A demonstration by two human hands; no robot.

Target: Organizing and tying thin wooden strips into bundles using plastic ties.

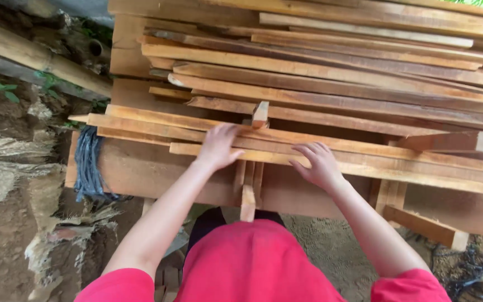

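- We see our left hand (pixel 218 146) lying palm down, fingers spread loosely, on the long pale wooden slat (pixel 364 162) at the front edge of the stack; it presses flat and pinches nothing.
- Our right hand (pixel 320 165) rests on the same slat a little further along, fingers spread and slightly bent, fingertips on its upper face and thumb toward its near edge; we cannot tell whether the thumb hooks under it.
- That slat runs from just left of our left hand off toward the right edge of the view, sloping slightly downward, on top of a broad reddish-brown plank (pixel 157 173) that forms the front of the pile.
- Behind it lies the tall stack of rough-sawn reddish wooden boards (pixel 336 72), layered lengthwise across the upper view.
- A short upright wooden offcut (pixel 260 114) stands among the slats between our hands, just beyond them.
- A narrow wooden strip (pixel 247 196) points toward us below the slat, between our forearms.
- A frayed blue woven cloth (pixel 88 165) hangs at the left end of the plank, well apart from our left hand.
- Our red garment (pixel 252 263) fills the bottom of the view.
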